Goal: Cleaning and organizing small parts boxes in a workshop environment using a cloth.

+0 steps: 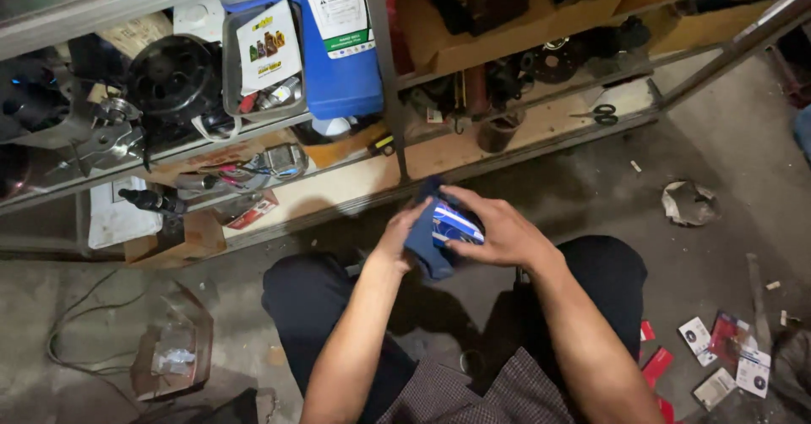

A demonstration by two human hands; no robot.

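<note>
Head view: person crouches on the concrete floor facing a low metal shelf rack, both hands up in front of the knees.
Landmark: the shelf rack; everything below is placed against it.
Left hand: just below the rack's bottom shelf, fingers curled into a dark blue cloth and closed on it from the left.
Right hand: beside the left, also just under the rack, fingers wrapped over a small blue-and-white box, gripping it snugly from the right.
Box position: pinched between the two hands, partly bundled in the cloth, clear of the floor, in front of the rack's upright post.
On the rack: big blue canister upper middle, black round part to its left, scissors on the lower board at right.
Away from the rack: small cards and red packets scattered on the floor at far right; a torn cardboard packet at far left.
Risk, slip: cloth sits between palm and box, so I judge the box could slide out and drop to the concrete.
Risk, crush: the right hand's tight squeeze might dent the thin carton.
Risk, snag: loose cloth hanging low could catch on the shelf edge.
Risk, clutter: litter around the knees could be knelt on or kicked.
</note>
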